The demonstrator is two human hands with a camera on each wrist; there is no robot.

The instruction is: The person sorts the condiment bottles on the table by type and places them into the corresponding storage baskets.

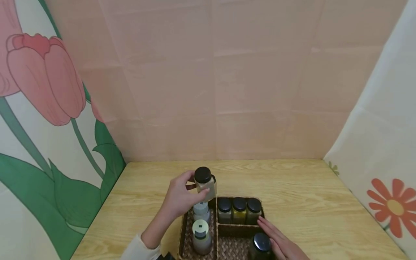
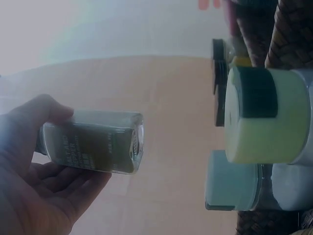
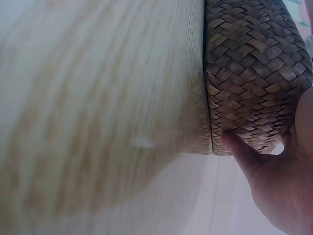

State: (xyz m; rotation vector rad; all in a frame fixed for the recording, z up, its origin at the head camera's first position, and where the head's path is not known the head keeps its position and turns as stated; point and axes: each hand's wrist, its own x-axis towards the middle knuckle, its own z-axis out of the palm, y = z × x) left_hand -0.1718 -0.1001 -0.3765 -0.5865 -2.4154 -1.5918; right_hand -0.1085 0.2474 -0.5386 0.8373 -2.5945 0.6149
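Note:
My left hand (image 1: 181, 198) grips a clear glass spice jar (image 1: 207, 190) with a black lid above the back left of a woven basket (image 1: 238, 230). A second dark rounded edge shows just behind its lid; what it belongs to is hidden. In the left wrist view, the labelled jar (image 2: 93, 142) lies across the fingers, its base pointing away from the palm. My right hand (image 1: 282, 245) rests against the basket's right side, fingers fairly straight. The right wrist view has a fingertip (image 3: 234, 142) touching the woven outer wall (image 3: 254, 73).
Two pale-capped bottles (image 1: 200, 228) stand in the basket's left compartment. Three black-lidded jars (image 1: 239, 209) line the back right compartment. Another dark-lidded jar (image 1: 261, 245) stands in the front right one. Beneath is a wooden table (image 1: 308, 202), with a pink cloth (image 1: 211, 90) behind it.

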